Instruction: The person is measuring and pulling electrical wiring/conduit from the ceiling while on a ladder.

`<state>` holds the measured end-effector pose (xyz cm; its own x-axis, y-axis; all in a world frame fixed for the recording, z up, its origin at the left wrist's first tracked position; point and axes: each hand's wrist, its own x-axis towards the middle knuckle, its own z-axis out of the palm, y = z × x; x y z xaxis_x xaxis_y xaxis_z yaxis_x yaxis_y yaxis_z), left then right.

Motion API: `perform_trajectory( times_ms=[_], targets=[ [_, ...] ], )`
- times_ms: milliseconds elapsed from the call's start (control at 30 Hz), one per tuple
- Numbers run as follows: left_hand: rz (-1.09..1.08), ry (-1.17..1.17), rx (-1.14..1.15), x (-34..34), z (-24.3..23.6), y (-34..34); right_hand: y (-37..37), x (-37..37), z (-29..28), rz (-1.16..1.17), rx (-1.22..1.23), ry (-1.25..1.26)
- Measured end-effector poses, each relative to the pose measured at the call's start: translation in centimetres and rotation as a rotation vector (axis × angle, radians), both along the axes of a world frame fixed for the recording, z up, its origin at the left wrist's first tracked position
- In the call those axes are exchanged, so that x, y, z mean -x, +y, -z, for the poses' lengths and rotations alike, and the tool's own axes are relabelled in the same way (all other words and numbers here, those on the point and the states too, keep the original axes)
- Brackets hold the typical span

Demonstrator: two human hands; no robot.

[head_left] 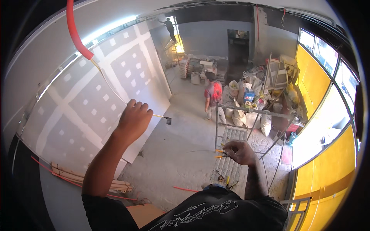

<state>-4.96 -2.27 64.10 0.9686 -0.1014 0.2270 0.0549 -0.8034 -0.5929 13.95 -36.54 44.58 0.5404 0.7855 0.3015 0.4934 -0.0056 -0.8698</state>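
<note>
My left hand [135,119] is closed around a pale thin cable [111,84] that hangs out of a red corrugated conduit [75,34] at the upper left. Past my fist, the cable's yellowish end carries a small dark piece [168,120]. Lower right, my right hand [237,154] grips yellow-and-black pliers [220,154], with a thin wire [198,151] reaching leftward from them; whether the wire is in the jaws or the fingers, I cannot tell.
A metal scaffold [216,134] with a plank [231,169] stands below me. A worker in red [212,92] walks beyond it, near piled sacks [266,123]. Another person [169,27] is on a ladder at back. Plasterboard [84,115] lines the left; yellow panels [312,84] the right.
</note>
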Motion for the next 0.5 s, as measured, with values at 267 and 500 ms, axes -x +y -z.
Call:
perform_trajectory(
  times_ms=[267,500],
  targets=[
    [-0.038,0.040,0.039,-0.4,2.5,3.2,-1.0,0.5,1.3,0.194,0.164,-0.245],
    [-0.058,0.014,0.011,-0.6,2.9,3.7,-2.2,0.5,0.2,0.296,0.144,-0.167]
  ],
)
